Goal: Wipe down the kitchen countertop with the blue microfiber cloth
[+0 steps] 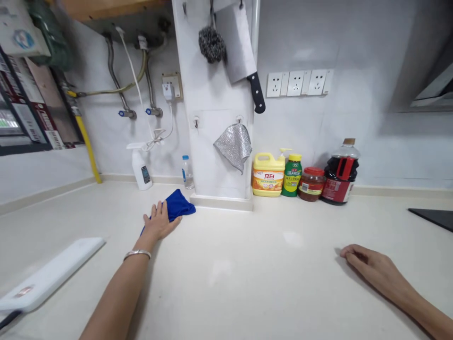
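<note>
My left hand lies flat on a blue cloth on the pale countertop, its fingers spread and pressing the cloth down. Part of the cloth is hidden beneath the palm, and its far corner reaches the foot of the white pillar. A silver bangle circles my left wrist. Over on the right, my right hand rests on the countertop with its fingers curled in loosely. Nothing shows in it.
Behind the cloth stand a white spray bottle and a small water bottle. Yellow detergent jug, green bottle, red-lidded jar and dark sauce bottle line the wall. A cleaver hangs above. A white slab-like object lies left.
</note>
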`<state>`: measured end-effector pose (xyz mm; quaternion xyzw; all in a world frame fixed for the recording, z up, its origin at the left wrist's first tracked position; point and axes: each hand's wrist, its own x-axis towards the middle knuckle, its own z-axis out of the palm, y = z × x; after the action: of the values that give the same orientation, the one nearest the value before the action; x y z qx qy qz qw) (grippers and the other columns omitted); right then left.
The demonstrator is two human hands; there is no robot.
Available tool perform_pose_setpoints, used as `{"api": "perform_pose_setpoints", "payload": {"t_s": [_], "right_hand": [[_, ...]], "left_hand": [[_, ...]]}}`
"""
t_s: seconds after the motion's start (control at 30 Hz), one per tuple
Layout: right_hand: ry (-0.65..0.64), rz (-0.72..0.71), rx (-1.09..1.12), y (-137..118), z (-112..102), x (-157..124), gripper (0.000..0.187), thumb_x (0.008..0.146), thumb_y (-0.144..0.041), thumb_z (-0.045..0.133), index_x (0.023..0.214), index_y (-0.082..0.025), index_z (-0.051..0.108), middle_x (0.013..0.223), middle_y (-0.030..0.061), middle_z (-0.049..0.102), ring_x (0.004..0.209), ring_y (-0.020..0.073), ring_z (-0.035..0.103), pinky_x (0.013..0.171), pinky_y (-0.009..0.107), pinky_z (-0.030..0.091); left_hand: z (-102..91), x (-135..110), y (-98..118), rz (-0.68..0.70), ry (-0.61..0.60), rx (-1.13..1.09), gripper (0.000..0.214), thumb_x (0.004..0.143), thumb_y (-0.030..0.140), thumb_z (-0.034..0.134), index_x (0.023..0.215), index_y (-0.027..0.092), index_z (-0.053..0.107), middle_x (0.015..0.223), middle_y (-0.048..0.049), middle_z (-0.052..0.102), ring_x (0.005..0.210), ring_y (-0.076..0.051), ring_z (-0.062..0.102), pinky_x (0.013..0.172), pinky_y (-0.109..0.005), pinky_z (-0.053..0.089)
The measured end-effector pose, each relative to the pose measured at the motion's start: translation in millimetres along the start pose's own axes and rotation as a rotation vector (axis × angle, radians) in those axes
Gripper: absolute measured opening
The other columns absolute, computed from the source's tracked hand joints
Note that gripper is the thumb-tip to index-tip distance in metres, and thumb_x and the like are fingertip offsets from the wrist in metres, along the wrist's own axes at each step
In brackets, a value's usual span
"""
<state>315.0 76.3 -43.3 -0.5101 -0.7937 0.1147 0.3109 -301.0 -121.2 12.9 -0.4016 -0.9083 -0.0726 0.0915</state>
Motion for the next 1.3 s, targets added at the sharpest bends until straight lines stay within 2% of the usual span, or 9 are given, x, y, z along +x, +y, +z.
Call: {"api": "perform_pose_setpoints", "payload": {"t_s": [0.1,0.23,0.37,0.5,0.7,0.8,1.07,1.2,1.3], "right_hand": [[-0.121,-0.015,0.078,-2.9,-2.0,0.2,0.036,0.082,-0.053,0.045,0.085,-0.027,0.070,0.083,0.0004,0.073,0.075,0.0226,0.065,0.069,0.030,0.049],[-0.133,-0.025,0.107,-6.9,-3.0,0.3,0.035,0.084,-0.051,0.044,0.087,-0.027,0.069,0.087,0.0007,0.073,0.081,0.0231,0.065,0.074,0.031,0.047],[-0.119,-0.077,0.101,-14.7,-3.6,-1.4,0.033,0.085,-0.046,0.042,0.089,-0.027,0.069,0.090,0.0012,0.073,0.083,0.0226,0.064,0.073,0.031,0.045],[-0.097,-0.071,0.057,-25.2,-4.9,-4.3,0.031,0.087,-0.041,0.041,0.089,-0.026,0.068,0.085,0.0012,0.072,0.081,0.0217,0.064,0.070,0.031,0.042],[-0.104,-0.031,-0.035,-33.3,-6.8,-6.3,0.030,0.088,-0.035,0.040,0.093,-0.025,0.068,0.093,0.0034,0.072,0.087,0.0239,0.062,0.065,0.031,0.035],[-0.118,-0.037,-0.056,-34.3,-7.9,-6.4,0.031,0.090,-0.034,0.038,0.094,-0.025,0.067,0.096,0.0037,0.071,0.089,0.0244,0.062,0.064,0.031,0.033],[-0.124,-0.012,-0.108,-42.1,-10.4,-6.2,0.030,0.091,-0.034,0.038,0.097,-0.024,0.066,0.096,0.0062,0.071,0.090,0.0238,0.062,0.065,0.030,0.032],[-0.106,0.038,-0.109,-44.5,-10.5,-3.8,0.028,0.089,-0.033,0.042,0.094,-0.024,0.067,0.094,0.0069,0.071,0.088,0.0238,0.062,0.064,0.030,0.032],[-0.098,0.038,-0.049,-42.6,-12.5,-2.3,0.026,0.089,-0.033,0.045,0.092,-0.024,0.069,0.093,0.0063,0.071,0.089,0.0233,0.062,0.066,0.029,0.033]], "left_hand": [[-9.5,-24.3,2.4,0.053,-0.086,-0.013,0.093,0.086,0.073,0.026,0.157,0.017,0.006,0.163,-0.0119,0.009,0.149,-0.039,0.010,0.115,-0.066,0.014],[-22.6,-60.7,7.2,0.090,-0.133,-0.005,0.079,0.085,0.078,0.023,0.153,0.038,0.023,0.163,-0.0036,0.014,0.147,-0.044,0.011,0.111,-0.071,0.014],[-32.8,-100.0,17.2,0.117,-0.139,0.029,0.072,0.088,0.072,0.024,0.152,0.039,0.025,0.162,-0.0028,0.018,0.146,-0.044,0.013,0.112,-0.070,0.013],[-39.5,-141.2,37.6,0.145,-0.146,0.072,0.075,0.087,0.073,0.024,0.153,0.037,0.022,0.163,-0.0042,0.016,0.146,-0.045,0.013,0.113,-0.067,0.017],[-45.1,-202.5,89.5,0.087,-0.183,0.105,0.086,0.085,0.077,0.018,0.156,0.028,0.015,0.163,-0.0113,0.011,0.145,-0.050,0.008,0.111,-0.070,0.014],[-46.4,-229.4,119.2,0.110,-0.196,0.120,0.090,0.084,0.078,0.018,0.156,0.023,0.014,0.162,-0.0169,0.008,0.144,-0.052,0.005,0.110,-0.071,0.014],[-45.4,-280.8,196.1,0.317,-0.278,0.043,0.096,0.081,0.081,0.020,0.156,0.020,0.011,0.161,-0.0189,0.001,0.143,-0.051,-0.007,0.111,-0.073,0.004],[-37.9,-295.6,244.6,0.471,-0.209,-0.043,0.093,0.083,0.081,0.014,0.156,0.023,0.012,0.162,-0.0173,0.002,0.142,-0.052,-0.009,0.110,-0.075,0.000],[-36.8,-300.1,275.6,0.584,-0.217,-0.097,0.088,0.085,0.078,0.011,0.156,0.026,0.012,0.162,-0.0157,0.000,0.143,-0.050,-0.010,0.110,-0.074,-0.001]]}}
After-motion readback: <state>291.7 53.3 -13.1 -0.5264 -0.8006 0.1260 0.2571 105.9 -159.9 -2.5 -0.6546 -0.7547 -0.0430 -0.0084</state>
